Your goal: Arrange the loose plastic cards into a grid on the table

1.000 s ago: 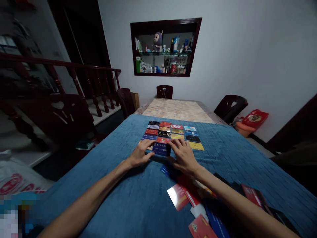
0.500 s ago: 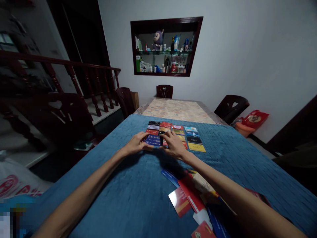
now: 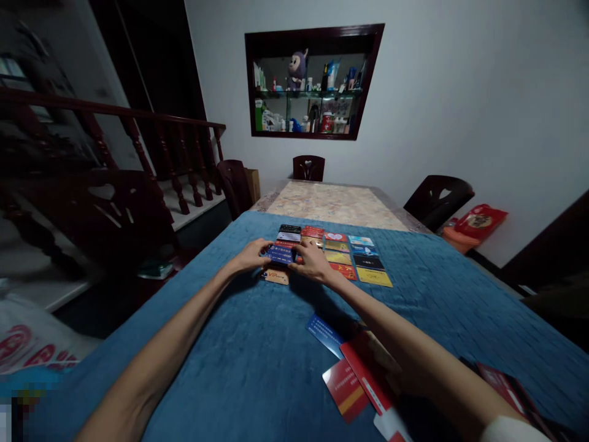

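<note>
Biggest worry here: the blue card (image 3: pixel 281 254) I'm setting into the grid of cards (image 3: pixel 343 255) could land crooked or slide over its neighbours, since the blue cloth (image 3: pixel 239 344) is soft and ribbed and these cards look slick. If I press down unevenly with one side, I'd guess the whole left column skews, and the tan card (image 3: pixel 276 277) just below my fingers is already sitting a bit off from the rest, so a careless nudge could push it further out. My right forearm also hangs right over the loose pile of cards (image 3: pixel 354 374) near me, and dragging it back low could scatter those. As for the grip: my left hand (image 3: pixel 251 256) has the card pinched lightly by its left edge, fingers curled in close, and my right hand (image 3: pixel 313 262) pinches the right edge the same way, fingers nearly closed on it, so it's a narrow 2-handed hold, nothing wide. The card sits flat or nearly flat at the left column of the grid, roughly mid-row, touching or overlapping the cards under it; I can't tell which from this angle. Room's dim, so fine edges are hard to judge.
</note>
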The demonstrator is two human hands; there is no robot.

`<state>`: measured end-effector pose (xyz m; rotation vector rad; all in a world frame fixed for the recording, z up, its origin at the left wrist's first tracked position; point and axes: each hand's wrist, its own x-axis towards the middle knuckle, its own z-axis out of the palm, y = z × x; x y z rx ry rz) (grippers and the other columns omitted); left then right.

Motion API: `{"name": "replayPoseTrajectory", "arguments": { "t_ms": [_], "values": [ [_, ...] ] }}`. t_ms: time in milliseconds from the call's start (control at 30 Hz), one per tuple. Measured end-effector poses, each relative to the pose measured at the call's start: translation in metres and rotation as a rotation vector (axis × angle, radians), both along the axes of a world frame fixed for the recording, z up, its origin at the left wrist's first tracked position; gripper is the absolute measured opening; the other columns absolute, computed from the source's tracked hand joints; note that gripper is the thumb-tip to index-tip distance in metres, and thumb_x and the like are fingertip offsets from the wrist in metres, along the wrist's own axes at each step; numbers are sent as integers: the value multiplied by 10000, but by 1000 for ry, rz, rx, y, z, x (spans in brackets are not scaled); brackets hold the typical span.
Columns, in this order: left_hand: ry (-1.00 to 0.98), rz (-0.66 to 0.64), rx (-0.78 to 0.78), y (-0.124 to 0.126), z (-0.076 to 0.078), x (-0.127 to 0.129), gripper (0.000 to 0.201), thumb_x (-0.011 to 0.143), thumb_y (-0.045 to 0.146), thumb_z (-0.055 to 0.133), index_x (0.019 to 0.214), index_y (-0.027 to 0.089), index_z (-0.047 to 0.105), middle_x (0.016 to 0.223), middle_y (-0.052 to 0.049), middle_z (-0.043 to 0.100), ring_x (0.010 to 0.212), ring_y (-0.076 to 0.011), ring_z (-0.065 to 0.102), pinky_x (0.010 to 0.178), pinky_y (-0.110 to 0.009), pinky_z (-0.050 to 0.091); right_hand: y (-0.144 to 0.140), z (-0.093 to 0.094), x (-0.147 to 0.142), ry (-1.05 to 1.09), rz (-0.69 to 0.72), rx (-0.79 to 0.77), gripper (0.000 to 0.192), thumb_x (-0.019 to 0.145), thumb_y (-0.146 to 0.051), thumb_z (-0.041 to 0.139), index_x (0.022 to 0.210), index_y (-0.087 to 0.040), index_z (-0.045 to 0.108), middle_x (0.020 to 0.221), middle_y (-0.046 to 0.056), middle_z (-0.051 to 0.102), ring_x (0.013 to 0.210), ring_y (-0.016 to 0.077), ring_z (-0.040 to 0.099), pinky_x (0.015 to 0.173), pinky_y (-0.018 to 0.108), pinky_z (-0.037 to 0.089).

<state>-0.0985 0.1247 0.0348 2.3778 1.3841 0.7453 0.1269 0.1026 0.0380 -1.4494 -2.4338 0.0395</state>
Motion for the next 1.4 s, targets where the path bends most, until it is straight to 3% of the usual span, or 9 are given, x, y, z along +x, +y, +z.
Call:
{"name": "replayPoseTrajectory", "arguments": {
  "t_ms": [333,667,1400],
  "values": [
    [86,24,-28,12,-16,3,470,661,126,598,1115,114,719,918,-70,685,799,-214,620,746,-301,521,11,-6,-8,-68,-53,-76,485,851,-432,652,1263,-177,628,1313,144,566,1207,330,484,884,389,459],
    [144,33,-14,13,-27,5,418,726,134,574,1119,134,716,885,-56,640,841,-208,600,824,-311,520,14,-7,-8,-83,-65,-135,478,845,-461,638,1232,-181,654,1303,157,584,1230,350,478,895,419,464],
    [178,68,-7,12,-23,7,341,715,187,534,961,114,759,819,-62,680,771,-209,612,760,-296,512,24,-6,-7,-95,-23,-165,381,849,-442,659,1168,-242,721,1124,94,703,1121,292,573,855,315,460]
  ]
}}
